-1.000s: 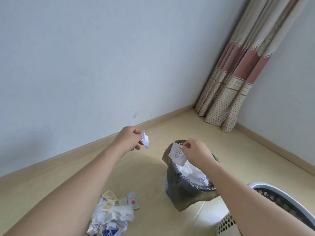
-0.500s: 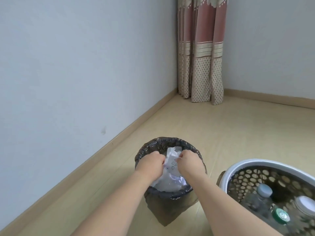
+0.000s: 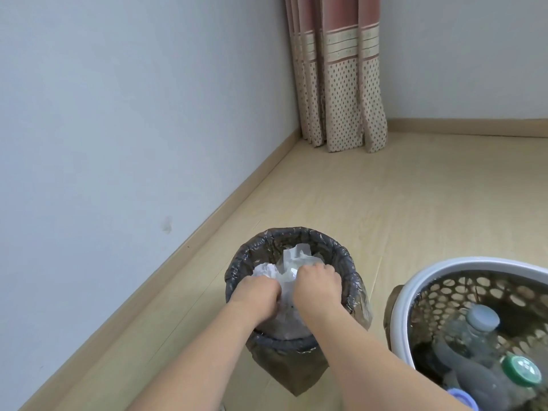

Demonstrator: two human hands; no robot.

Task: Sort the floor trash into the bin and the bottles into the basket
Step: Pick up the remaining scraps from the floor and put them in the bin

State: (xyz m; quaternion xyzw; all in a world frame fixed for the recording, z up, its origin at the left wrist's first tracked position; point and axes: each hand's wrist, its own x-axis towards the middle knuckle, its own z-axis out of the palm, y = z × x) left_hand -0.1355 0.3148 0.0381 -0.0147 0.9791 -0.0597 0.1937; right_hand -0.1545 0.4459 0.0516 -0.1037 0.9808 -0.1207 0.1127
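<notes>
The bin (image 3: 292, 235), lined with a black bag, stands on the wooden floor in the lower middle. Crumpled white paper (image 3: 293, 261) fills it near the rim. Both my hands are down inside the bin, side by side. My left hand (image 3: 257, 295) is curled into the paper on the left. My right hand (image 3: 318, 284) is curled on the paper on the right. Their fingertips are hidden in the paper. To the right stands the basket (image 3: 421, 275), white-rimmed with a perforated brown wall, holding several clear plastic bottles (image 3: 474, 329), one with a green cap (image 3: 522, 372).
A pale wall with a wooden skirting board (image 3: 207, 223) runs along the left, close behind the bin. A dotted pink and beige curtain (image 3: 341, 84) hangs in the far corner. Bare wooden floor (image 3: 415, 197) stretches beyond the bin and basket.
My view swung right, away from the floor trash pile, bringing the basket into view. Both hands carried their paper scraps over the bin and have now dropped lower into it.
</notes>
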